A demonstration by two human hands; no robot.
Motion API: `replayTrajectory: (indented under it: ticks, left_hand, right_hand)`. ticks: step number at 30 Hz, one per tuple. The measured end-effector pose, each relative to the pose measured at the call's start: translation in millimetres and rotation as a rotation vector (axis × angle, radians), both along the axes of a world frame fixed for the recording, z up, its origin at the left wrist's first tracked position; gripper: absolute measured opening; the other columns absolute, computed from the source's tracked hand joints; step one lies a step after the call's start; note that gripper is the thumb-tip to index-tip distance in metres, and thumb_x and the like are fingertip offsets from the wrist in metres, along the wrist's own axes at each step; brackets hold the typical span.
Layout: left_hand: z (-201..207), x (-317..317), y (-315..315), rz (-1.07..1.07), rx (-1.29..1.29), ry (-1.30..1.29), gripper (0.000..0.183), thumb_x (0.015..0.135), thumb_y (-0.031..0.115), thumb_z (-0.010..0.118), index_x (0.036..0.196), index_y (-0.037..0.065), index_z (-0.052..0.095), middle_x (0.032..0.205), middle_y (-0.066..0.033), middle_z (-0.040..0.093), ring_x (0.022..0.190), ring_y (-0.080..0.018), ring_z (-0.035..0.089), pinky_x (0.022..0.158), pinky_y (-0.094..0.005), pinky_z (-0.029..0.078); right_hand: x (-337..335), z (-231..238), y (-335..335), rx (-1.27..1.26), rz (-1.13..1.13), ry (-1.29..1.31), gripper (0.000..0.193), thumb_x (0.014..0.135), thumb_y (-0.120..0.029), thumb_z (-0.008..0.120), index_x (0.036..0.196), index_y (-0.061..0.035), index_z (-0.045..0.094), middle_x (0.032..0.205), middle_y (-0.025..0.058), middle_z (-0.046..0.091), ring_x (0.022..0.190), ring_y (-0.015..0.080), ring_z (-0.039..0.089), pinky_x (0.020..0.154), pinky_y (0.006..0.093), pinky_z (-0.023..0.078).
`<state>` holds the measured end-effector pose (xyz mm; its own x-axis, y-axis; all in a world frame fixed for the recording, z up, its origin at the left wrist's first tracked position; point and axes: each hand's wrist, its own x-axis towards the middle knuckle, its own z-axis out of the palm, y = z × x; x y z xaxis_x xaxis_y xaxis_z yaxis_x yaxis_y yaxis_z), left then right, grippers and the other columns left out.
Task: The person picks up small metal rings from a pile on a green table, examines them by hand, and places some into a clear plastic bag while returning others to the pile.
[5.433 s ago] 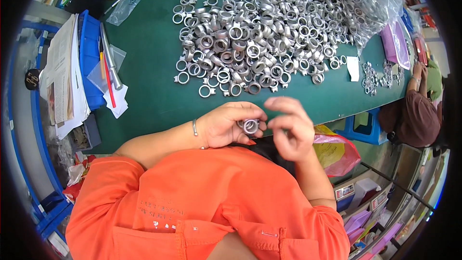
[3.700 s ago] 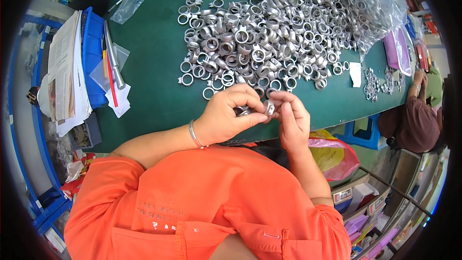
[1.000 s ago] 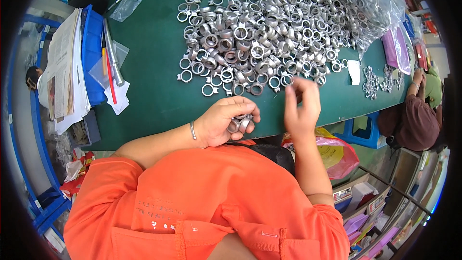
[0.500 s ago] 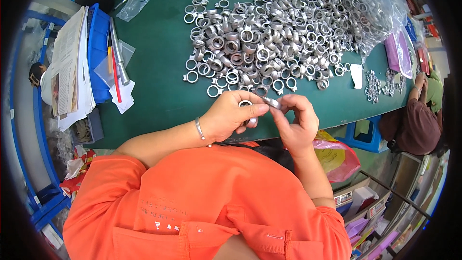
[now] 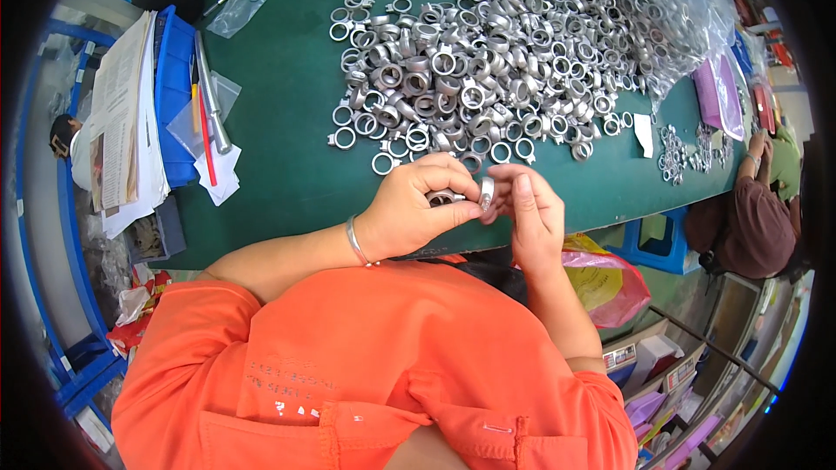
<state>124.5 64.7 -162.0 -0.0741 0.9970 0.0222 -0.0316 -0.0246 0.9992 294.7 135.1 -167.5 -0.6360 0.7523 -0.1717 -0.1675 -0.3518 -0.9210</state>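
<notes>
My left hand [image 5: 427, 198] is closed around a grey metal ring [image 5: 442, 198] that shows between its thumb and curled fingers. A second metal ring [image 5: 487, 192], turned edge-on, is pinched at that hand's fingertips. Just to its right is my right hand [image 5: 533, 211], open, with the thumb raised and the fingers stretched behind the ring; whether they touch it is hard to tell. Beyond both hands a large pile of similar metal rings [image 5: 475, 97], many with a small lug, spreads over the green table [image 5: 279, 113].
On the left stand a blue tray [image 5: 177, 96], papers [image 5: 131, 113], a red pen [image 5: 208, 135] and a metal rod [image 5: 212, 104]. At right are a clear bag of rings [image 5: 666, 17], a purple basket [image 5: 716, 96] and a blue stool [image 5: 664, 244]. A co-worker [image 5: 751, 209] sits far right.
The ring at the fingertips has turned from lying slanted to standing edge-on. My right hand has gone from a pinch on it to spread fingers.
</notes>
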Motion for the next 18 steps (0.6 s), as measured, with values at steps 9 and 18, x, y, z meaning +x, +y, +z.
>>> replayTrajectory:
  ticks: [9,18]
  left_hand:
    - [-0.3,-0.9,-1.1,0.137,-0.322,-0.17,0.017,0.076,0.006,0.068,0.087,0.005,0.056,0.074,0.0007,0.058,0.061,-0.0037,0.053,0.052,-0.0178,0.042]
    - [1.5,3.2,-1.9,0.093,-0.446,-0.304,0.015,0.077,0.006,0.068,0.083,0.004,0.055,0.066,-0.0018,0.056,0.049,-0.0036,0.049,0.038,-0.0167,0.034]
  right_hand:
    - [4.5,-11.5,0.0,0.138,-0.015,0.337,0.024,0.077,0.009,0.058,0.097,-0.0027,0.053,0.11,0.0161,0.052,0.104,0.0266,0.054,0.082,0.0356,0.05]
    - [26.1,-16.9,38.3,0.465,-0.234,-0.496,0.012,0.08,-0.002,0.061,0.091,-0.0043,0.061,0.068,0.0041,0.051,0.053,0.0122,0.049,0.049,0.0246,0.039]
